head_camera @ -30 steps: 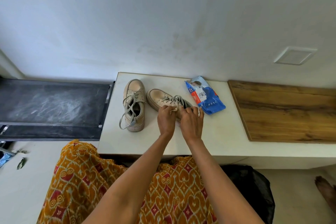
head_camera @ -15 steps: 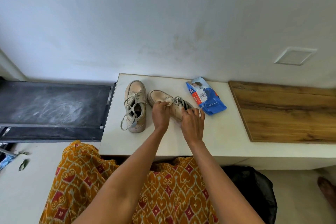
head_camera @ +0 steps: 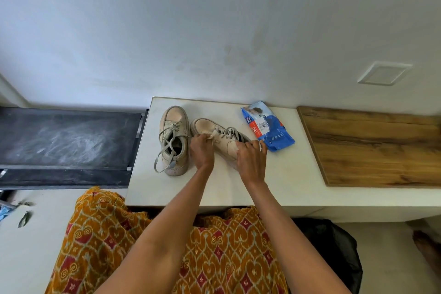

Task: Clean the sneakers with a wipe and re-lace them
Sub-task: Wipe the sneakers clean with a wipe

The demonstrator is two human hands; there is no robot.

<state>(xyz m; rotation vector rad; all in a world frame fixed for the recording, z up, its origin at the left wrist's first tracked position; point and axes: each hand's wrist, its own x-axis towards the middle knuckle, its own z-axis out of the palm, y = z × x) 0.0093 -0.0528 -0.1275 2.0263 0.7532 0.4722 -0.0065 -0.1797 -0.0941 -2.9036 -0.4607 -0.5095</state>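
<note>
Two beige sneakers lie on a white counter [head_camera: 286, 174]. The left sneaker [head_camera: 173, 126] points away from me, its grey laces loose and hanging over its side. The right sneaker [head_camera: 216, 132] lies angled, toe to the upper left. My left hand [head_camera: 201, 151] pinches a small white wipe [head_camera: 210, 136] against that sneaker's side near the laces. My right hand [head_camera: 250, 160] grips the heel end of the same sneaker and hides it.
A blue pack of wipes [head_camera: 267, 126] lies just right of the sneakers. A wooden board [head_camera: 377, 145] covers the counter's right part. A dark dusty surface [head_camera: 64, 141] sits lower on the left. A black bag [head_camera: 334, 246] is on the floor by my patterned skirt.
My left hand has slid with the wipe from the sneaker's middle toward its toe and laces. My right hand has stayed on the heel.
</note>
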